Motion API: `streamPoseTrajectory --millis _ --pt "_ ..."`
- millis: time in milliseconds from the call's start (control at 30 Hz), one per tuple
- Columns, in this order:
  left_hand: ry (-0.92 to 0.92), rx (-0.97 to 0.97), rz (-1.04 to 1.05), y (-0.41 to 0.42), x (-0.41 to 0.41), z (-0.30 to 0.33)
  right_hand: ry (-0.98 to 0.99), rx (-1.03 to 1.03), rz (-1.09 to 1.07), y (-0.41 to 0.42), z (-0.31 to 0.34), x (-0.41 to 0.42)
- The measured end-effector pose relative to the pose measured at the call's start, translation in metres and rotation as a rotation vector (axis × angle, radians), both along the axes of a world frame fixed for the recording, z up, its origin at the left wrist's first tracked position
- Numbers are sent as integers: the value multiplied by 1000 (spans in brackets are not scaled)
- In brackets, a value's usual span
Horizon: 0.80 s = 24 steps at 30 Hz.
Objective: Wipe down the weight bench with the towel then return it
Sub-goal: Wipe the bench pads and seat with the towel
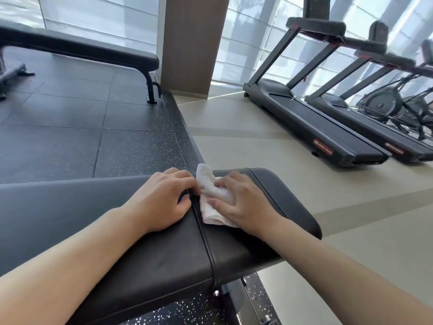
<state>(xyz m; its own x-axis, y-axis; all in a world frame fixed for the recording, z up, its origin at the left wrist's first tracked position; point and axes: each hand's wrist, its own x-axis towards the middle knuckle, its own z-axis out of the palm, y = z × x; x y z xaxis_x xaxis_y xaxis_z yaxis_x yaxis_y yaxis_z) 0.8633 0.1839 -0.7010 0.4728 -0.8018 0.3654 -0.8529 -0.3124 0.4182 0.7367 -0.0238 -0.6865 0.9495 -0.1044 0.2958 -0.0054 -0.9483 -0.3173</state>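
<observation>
The black padded weight bench (pixel 145 249) runs across the foreground, with a seam between its two pads. A crumpled white towel (pixel 210 195) lies on the right pad just beside that seam. My right hand (pixel 246 202) lies on the towel with its fingers bent over the cloth, holding it against the pad. My left hand (pixel 164 198) rests on the left pad, fingers loosely curled, with its fingertips at the seam touching the towel's left edge. One end of the towel sticks up between the two hands.
A second flat bench (pixel 93 50) stands at the back left on dark rubber flooring (pixel 58 127). A wooden pillar (pixel 192 43) rises behind. Treadmills (pixel 311 123) line the right side on pale tile floor (pixel 257 148), by bright windows.
</observation>
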Motion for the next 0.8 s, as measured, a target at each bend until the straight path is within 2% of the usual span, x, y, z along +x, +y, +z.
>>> streamPoseTrajectory --millis 133,333,400,533,700,800 --pt "9 9 0 -2 2 -2 116 -70 16 -8 -1 -24" --pt "17 -23 -1 -2 1 -2 178 -112 -118 -28 5 45" --pt "25 -29 -4 -2 2 -2 144 -128 -125 -19 1 50" --pt "84 -76 1 1 7 -3 65 -121 -49 4 2 14" --pt "107 -97 7 0 9 -8 105 -149 -22 -1 11 -54" --pt "94 -100 5 -2 9 -8 70 -191 27 -4 17 -58"
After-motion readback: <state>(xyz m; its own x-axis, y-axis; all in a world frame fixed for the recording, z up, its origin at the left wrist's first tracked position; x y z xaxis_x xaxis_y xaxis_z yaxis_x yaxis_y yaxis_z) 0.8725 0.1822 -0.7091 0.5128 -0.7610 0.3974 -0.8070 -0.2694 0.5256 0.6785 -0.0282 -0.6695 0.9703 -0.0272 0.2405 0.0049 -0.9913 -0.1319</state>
